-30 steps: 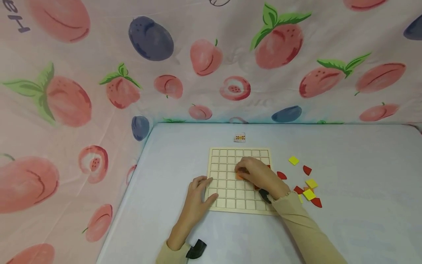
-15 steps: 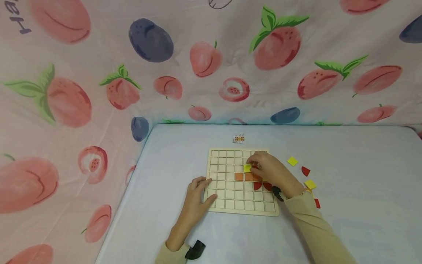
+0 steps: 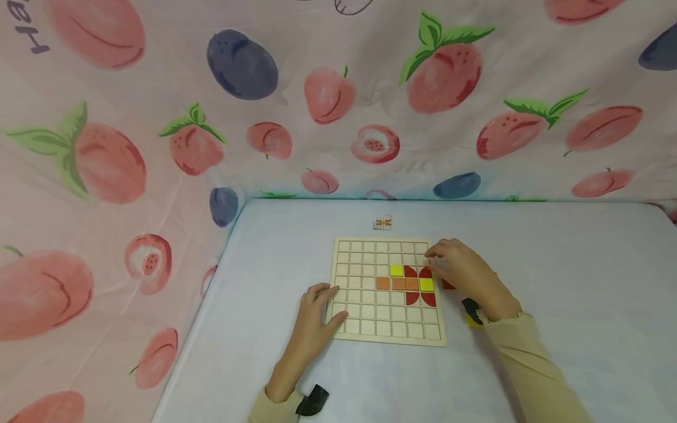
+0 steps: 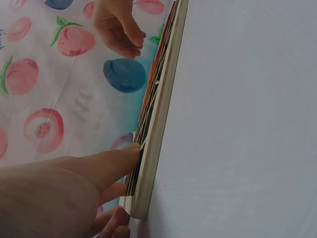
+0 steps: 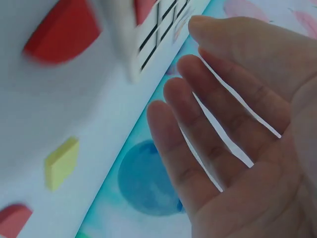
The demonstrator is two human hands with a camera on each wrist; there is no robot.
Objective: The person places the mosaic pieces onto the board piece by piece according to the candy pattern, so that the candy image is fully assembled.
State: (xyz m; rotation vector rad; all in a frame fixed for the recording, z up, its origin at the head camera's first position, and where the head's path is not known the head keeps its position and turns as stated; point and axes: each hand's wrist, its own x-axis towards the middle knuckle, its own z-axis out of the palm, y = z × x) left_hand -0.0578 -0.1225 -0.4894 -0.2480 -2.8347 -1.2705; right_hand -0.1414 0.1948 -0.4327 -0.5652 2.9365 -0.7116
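A pale wooden grid board [image 3: 359, 320] lies on the table. On its right half sit a row of orange squares [image 3: 405, 284], a yellow square [image 3: 426, 284] ending that row, and red quarter-round pieces [image 3: 412, 298] around it. Another yellow square [image 3: 396, 270] lies just above the row. My left hand [image 3: 312, 320] rests at the board's left edge, its thumb [image 4: 116, 161] on the top face in the left wrist view. My right hand [image 3: 468, 276] is over the board's right edge, fingers extended and slightly bent, holding nothing in the right wrist view.
Loose pieces lie right of the board, partly hidden by my right arm: a red one [image 5: 64, 34] and a yellow one [image 5: 62, 163] show in the right wrist view. A small patterned card [image 3: 382, 222] lies behind the board. Fruit-printed cloth [image 3: 338, 147] hangs behind the table.
My right hand has left the yellow square on the board above the orange row and moved right, past the board's edge. My left hand has stayed put.
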